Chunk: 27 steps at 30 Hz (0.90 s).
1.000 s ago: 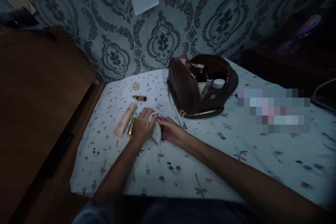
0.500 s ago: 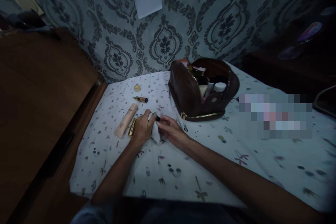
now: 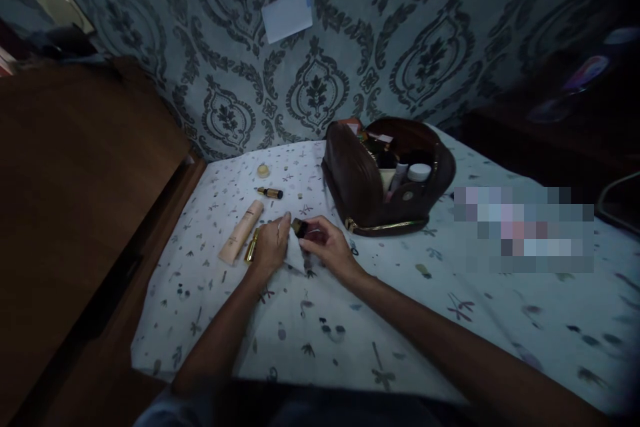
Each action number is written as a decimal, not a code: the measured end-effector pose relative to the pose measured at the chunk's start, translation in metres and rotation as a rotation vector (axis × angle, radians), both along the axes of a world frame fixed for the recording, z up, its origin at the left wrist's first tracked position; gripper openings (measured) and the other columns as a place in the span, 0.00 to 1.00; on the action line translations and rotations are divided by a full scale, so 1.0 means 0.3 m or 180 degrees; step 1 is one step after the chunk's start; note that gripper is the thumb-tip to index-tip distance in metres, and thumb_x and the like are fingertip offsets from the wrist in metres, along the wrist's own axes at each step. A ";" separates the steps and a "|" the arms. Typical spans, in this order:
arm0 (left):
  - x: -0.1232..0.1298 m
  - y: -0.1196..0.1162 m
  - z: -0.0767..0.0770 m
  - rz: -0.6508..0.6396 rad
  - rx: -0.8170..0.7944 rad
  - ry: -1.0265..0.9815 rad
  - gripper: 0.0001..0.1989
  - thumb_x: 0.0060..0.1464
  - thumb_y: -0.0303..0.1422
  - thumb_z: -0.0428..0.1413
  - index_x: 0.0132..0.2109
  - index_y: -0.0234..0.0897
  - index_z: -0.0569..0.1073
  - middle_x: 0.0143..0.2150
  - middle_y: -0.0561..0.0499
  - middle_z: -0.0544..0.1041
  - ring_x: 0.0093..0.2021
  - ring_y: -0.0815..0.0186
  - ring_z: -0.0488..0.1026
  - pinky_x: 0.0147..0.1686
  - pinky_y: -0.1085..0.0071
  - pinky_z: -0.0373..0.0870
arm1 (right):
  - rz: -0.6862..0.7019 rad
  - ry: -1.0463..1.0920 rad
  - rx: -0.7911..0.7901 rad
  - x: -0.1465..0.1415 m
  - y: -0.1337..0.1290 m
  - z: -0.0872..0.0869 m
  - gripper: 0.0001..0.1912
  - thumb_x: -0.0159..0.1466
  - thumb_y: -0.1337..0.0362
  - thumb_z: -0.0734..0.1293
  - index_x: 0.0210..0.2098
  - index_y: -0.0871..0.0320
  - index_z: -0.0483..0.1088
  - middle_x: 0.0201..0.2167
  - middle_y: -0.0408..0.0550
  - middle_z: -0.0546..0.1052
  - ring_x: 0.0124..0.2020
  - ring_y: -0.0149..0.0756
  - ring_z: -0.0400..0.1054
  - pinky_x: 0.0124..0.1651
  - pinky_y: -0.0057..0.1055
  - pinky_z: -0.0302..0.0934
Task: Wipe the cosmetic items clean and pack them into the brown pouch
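My left hand (image 3: 271, 244) is closed on a white wipe or tissue (image 3: 295, 258), which hangs down beside its fingers. Between the two hands is a small dark bottle (image 3: 300, 227), pinched by the fingertips of my right hand (image 3: 327, 245). A gold bottle (image 3: 251, 247) lies just left of my left hand, partly covered by it. Beside that rests a peach tube (image 3: 241, 232). Farther back lie a small amber bottle with a gold tip (image 3: 271, 193) and a round yellowish item (image 3: 263, 171).
An open brown cosmetics bag (image 3: 350, 177) full of items stands behind my right hand. The patterned white cloth (image 3: 345, 347) covers the surface. A wooden panel (image 3: 85, 187) rises at left, the papered wall behind. A blurred-out patch lies at right.
My right hand has drawn slightly away from my left hand, and more of the dark bottle shows between them. The view has shifted a little.
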<state>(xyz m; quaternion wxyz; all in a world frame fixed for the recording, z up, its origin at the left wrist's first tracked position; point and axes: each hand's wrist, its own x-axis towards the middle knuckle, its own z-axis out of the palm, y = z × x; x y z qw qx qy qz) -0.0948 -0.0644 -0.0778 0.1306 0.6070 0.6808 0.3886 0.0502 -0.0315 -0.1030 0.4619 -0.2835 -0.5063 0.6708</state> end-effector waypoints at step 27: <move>0.037 -0.005 -0.005 0.0309 0.0572 -0.1025 0.21 0.67 0.45 0.36 0.41 0.39 0.69 0.40 0.47 0.75 0.46 0.63 0.72 0.53 0.66 0.66 | 0.0099 0.0246 -0.0561 0.005 0.021 0.011 0.22 0.46 0.56 0.78 0.39 0.56 0.78 0.34 0.46 0.79 0.32 0.32 0.70 0.32 0.27 0.61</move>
